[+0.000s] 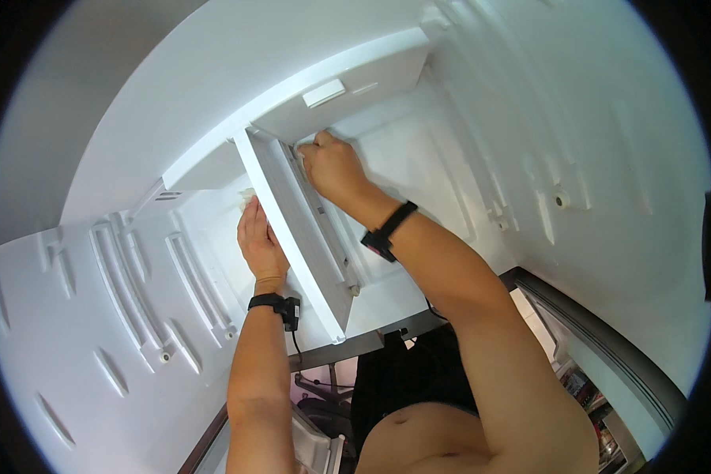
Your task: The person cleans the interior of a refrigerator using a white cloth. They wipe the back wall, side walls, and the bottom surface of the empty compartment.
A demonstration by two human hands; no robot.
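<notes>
Both hands reach into the white plastic interior of a refrigerator, one on each side of an upright white divider (pixel 293 237). My left hand (pixel 263 240) lies left of the divider with its fingers extended; a pale cloth or tissue (pixel 247 198) shows at its fingertips, and whether it is gripped is hidden. To the right of the divider, my right hand (pixel 332 163) is curled with its fingertips at the far end of a rail (pixel 317 204). A small bit of something pale shows under those fingers, too hidden to name. Each wrist wears a black strap with a small device.
Ribbed side walls (pixel 130 290) with shelf runners flank the compartment. A white back panel (pixel 385 77) with a small raised rectangular part (pixel 324 93) rises beyond my right hand. The dark front edge (pixel 361 343) crosses near my body. At lower right is an open door with a gasket (pixel 604 343).
</notes>
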